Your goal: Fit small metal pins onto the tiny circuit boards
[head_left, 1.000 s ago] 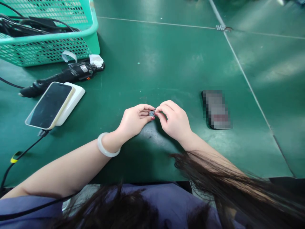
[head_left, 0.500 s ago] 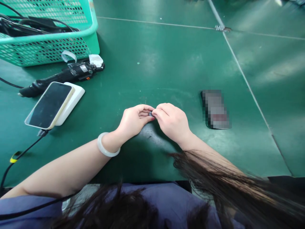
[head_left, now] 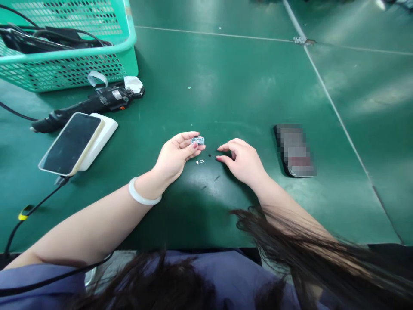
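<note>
1. Fingers on your left hand (head_left: 174, 156) pinch a small blue-grey part (head_left: 198, 141) against the thumb; it's moved left and a bit farther from you.
2. Your right hand (head_left: 245, 160) has come off it: thumb and index apart, nothing visible between them.
3. Small white frame (head_left: 198, 162) and tiny black piece (head_left: 209, 155) now show on the table (head_left: 206, 99), between your hands.
4. My read: left alone carries the part, right is free.

Green smooth tabletop (head_left: 219, 86) lies open beyond the bare left hand (head_left: 174, 155) and bare right hand (head_left: 243, 161). A mint-green perforated plastic basket (head_left: 130, 60), long black tool (head_left: 93, 103) and cream-edged rectangular phone (head_left: 71, 144) block the left; a dark rectangular device (head_left: 295, 150), the right.
</note>
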Motion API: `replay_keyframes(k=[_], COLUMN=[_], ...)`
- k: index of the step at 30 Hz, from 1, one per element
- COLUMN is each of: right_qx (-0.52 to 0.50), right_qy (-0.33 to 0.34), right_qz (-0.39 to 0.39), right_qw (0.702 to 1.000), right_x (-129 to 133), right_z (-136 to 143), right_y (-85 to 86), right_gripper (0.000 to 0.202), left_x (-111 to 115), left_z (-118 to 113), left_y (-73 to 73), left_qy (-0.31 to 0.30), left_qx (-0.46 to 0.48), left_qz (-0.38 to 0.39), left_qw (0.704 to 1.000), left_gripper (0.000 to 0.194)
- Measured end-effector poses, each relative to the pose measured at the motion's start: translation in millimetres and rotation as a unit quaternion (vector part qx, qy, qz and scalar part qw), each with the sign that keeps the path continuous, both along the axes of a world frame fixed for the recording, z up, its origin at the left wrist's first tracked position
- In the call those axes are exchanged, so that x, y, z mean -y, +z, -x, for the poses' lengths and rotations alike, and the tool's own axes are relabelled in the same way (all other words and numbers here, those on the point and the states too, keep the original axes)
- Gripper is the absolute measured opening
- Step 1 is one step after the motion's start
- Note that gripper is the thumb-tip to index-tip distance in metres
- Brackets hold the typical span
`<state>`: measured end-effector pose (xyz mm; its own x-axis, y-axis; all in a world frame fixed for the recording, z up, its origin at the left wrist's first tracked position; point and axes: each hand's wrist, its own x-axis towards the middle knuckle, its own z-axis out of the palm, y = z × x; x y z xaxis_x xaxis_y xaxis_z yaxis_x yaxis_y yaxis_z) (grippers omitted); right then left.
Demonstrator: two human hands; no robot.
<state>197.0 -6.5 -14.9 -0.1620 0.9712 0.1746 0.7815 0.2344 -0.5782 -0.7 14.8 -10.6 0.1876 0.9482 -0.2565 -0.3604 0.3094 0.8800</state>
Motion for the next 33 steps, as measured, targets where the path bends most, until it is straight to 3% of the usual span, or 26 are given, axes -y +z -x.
replay_keyframes(k=[2, 7, 17, 22, 26, 33], right_qx=[0.036, 0.113, 0.153, 0.011, -0.153, -0.189], right_qy=[0.009, 0.012, 0.005, -0.019, -0.061, -0.046], right_qz=[0.015, 0.034, 0.043, 0.012, 0.006, -0.028], right_qw=[0.999, 0.993, 0.987, 1.0, 0.986, 0.981], right_x=[0, 2, 9, 10, 12, 15], right_z=[3, 14, 17, 18, 22, 31], right_y=[-1.4, 2.3, 2.0, 6.2, 12.8, 14.1], right_gripper=[0.005, 0.016, 0.016, 0.01, 0.011, 0.009], left_x=[1, 8, 9, 10, 12, 14], left_z=[-1, -4, -2, -3, -3, -2], left_y=[-0.1, 2.3, 3.9, 2.5, 2.9, 5.0], left_qy=[-0.012, -0.055, -0.058, -0.076, -0.098, -0.113], left_qx=[-0.008, -0.068, -0.12, -0.154, -0.186, -0.208], left_qz=[-0.004, -0.009, -0.017, -0.048, -0.074, -0.097], left_qw=[1.0, 0.996, 0.991, 0.984, 0.975, 0.967], left_gripper=[0.026, 0.025, 0.026, 0.023, 0.023, 0.025])
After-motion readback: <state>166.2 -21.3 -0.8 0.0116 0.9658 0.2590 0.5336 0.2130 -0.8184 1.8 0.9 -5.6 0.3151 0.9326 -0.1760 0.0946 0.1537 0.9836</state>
